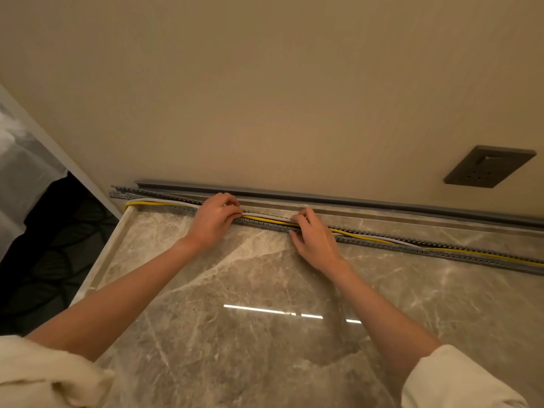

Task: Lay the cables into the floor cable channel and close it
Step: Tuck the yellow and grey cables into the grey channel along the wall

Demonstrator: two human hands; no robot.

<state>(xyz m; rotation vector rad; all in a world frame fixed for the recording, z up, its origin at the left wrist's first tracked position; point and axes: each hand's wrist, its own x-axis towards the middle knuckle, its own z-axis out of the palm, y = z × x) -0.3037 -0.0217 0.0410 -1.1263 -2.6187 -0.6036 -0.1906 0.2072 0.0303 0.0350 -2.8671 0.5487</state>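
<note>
A grey slotted cable channel (pixel 382 245) lies open on the marble floor, running from far left to right along the wall. A yellow cable (pixel 485 254) and a white cable (pixel 153 199) run inside it. The grey channel cover (pixel 353 201) lies separately behind it, against the wall's base. My left hand (pixel 213 220) rests on the channel with its fingers curled down onto the cables. My right hand (pixel 315 240) sits a little to the right, fingers also pressing on the cables and the channel's slotted wall. Both hands hide the cables beneath them.
The beige wall (pixel 265 98) rises directly behind the channel, with a dark socket plate (pixel 488 166) at the right. The glossy marble floor (pixel 250 304) ends at a raised edge on the left, beside a dark patterned floor (pixel 59 245) and white plastic sheeting (pixel 23 172).
</note>
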